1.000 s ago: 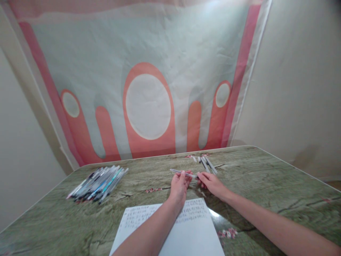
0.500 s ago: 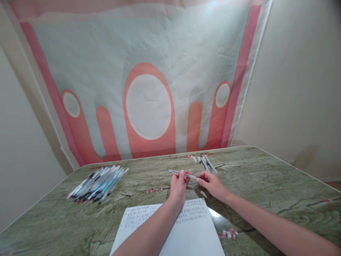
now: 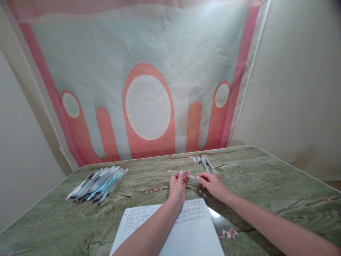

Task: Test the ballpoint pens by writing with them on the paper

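A slim, pale clear pen (image 3: 173, 172) is held level above the table, beyond the paper. My left hand (image 3: 179, 185) is closed around its middle, thumb on top. At the pen's right end, the fingertips of my right hand (image 3: 211, 183) pinch it. Whether a cap or another small part sits in those right fingertips is too small to make out. Under my left forearm lies a white sheet of paper (image 3: 194, 234) with rows of handwriting along its top.
On the left of the wood-patterned table (image 3: 149, 170) lies a heap of pens (image 3: 98, 185). Several more pens (image 3: 207, 165) lie behind my right hand, with small pale pieces (image 3: 194, 160) beside them. A printed backdrop (image 3: 149, 42) hangs behind the table.
Hardly anything differs. Both hands keep the same hold on the pen, and the view has shifted very slightly.
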Motion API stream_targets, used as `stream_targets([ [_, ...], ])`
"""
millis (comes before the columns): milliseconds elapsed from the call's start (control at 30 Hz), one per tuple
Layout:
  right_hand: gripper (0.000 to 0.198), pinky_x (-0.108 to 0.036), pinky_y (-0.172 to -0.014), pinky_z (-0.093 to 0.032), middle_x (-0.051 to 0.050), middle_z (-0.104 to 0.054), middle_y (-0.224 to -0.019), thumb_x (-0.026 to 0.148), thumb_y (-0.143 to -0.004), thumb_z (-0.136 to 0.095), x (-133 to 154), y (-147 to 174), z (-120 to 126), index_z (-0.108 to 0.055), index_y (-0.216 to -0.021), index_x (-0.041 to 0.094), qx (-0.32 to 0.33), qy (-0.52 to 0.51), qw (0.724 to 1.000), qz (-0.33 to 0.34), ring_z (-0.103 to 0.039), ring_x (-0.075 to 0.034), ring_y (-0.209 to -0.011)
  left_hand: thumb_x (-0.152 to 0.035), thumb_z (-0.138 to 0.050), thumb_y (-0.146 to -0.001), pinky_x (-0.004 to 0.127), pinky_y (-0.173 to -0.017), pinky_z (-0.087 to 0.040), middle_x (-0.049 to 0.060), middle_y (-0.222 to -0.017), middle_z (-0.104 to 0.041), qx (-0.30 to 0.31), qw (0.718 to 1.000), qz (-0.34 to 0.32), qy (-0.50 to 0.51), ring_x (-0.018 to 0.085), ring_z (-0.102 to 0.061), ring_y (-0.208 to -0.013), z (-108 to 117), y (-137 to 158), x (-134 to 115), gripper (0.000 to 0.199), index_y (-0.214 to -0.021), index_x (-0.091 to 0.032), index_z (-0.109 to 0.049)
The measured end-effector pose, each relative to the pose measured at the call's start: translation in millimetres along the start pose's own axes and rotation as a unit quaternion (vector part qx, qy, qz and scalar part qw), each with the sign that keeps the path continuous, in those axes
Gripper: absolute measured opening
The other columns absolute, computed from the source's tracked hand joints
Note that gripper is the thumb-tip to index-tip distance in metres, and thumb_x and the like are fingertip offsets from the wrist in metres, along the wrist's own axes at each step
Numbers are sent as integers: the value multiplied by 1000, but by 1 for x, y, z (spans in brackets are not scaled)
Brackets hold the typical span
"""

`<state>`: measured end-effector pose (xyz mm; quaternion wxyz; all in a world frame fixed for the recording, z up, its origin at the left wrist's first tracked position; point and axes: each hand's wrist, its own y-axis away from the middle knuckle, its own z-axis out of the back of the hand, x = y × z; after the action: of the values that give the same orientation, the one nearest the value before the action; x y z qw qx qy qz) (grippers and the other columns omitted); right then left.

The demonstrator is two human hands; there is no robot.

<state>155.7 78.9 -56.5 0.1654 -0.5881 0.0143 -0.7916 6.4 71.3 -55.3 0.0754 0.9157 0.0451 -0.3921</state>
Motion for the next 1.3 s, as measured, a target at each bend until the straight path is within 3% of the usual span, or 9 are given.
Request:
stream_targets([
  [133, 30, -23, -49, -35, 2, -53, -59, 44, -76, -50, 1, 0, 1, -60, -76, 16, 6, 27, 1000, 14, -44, -10, -52, -22, -57, -79, 31, -84, -45, 7, -82, -64, -1, 1000, -7, -2, 12, -62, -78, 1, -1, 1, 16, -74, -16, -43],
  [267, 26, -24, -53, -35, 0, -56, -61, 39, -77, -50, 10, -3, 15, -61, -73, 16, 10, 102, 993, 53, -46, -12, -56, -25, -49, -84, 31, -81, -46, 5, -78, -63, -55, 997, -46, 1, 13, -63, -76, 3, -7, -3, 13, -76, -18, -41],
  [467, 25, -23, -50, -30, 1, -55, -57, 37, -77, -50, 23, -18, 67, -63, -71, 16, 42, 209, 974, 79, -44, -11, -53, -27, -40, -88, 25, -75, -46, 0, -72, -58, -159, 982, -104, -16, 9, -59, -67, 13, -21, -9, 15, -75, -19, -41],
  [567, 25, -24, -49, -31, 0, -56, -58, 36, -77, -49, 27, -25, 93, -62, -70, 16, 24, 239, 967, 79, -45, -12, -53, -29, -43, -86, 23, -72, -45, -1, -71, -57, -165, 979, -110, -46, 8, -56, -65, 17, -23, -5, 16, -75, -18, -45],
  [667, 25, -24, -49, -32, -1, -59, -59, 36, -78, -48, 28, -27, 103, -62, -71, 16, -38, 283, 955, 79, -48, -12, -53, -33, -46, -84, 23, -70, -44, 0, -72, -57, -151, 981, -107, -62, 8, -55, -65, 19, -23, 0, 17, -76, -17, -47],
  [833, 23, -25, -60, -36, -4, -62, -73, 31, -82, -43, 17, -24, 87, -60, -74, 17, -147, 412, 889, 135, -55, -15, -66, -36, -50, -81, 22, -68, -43, -1, -71, -55, -144, 981, -103, -76, 7, -53, -63, 20, -24, 1, 21, -75, -16, -48],
  [1033, 26, -23, -57, -32, -5, -62, -76, 27, -87, -37, -3, -18, 65, -59, -77, 18, -146, 546, 810, 156, -57, -14, -68, -39, -52, -79, 22, -67, -42, -1, -70, -55, -127, 983, -101, -82, 7, -52, -63, 22, -26, 3, 24, -74, -16, -47],
  [1167, 26, -24, -54, -29, -4, -62, -75, 26, -88, -37, -9, -18, 61, -59, -77, 18, -139, 583, 786, 154, -56, -14, -65, -39, -52, -79, 23, -68, -42, -1, -70, -55, -123, 983, -100, -87, 7, -52, -64, 21, -25, 3, 25, -74, -15, -48],
  [1300, 26, -25, -54, -28, -4, -62, -73, 27, -88, -38, -12, -17, 56, -59, -75, 18, -131, 589, 783, 151, -56, -14, -62, -37, -51, -80, 22, -68, -42, 0, -71, -55, -122, 984, -92, -87, 7, -52, -64, 20, -25, 2, 23, -75, -15, -48],
])
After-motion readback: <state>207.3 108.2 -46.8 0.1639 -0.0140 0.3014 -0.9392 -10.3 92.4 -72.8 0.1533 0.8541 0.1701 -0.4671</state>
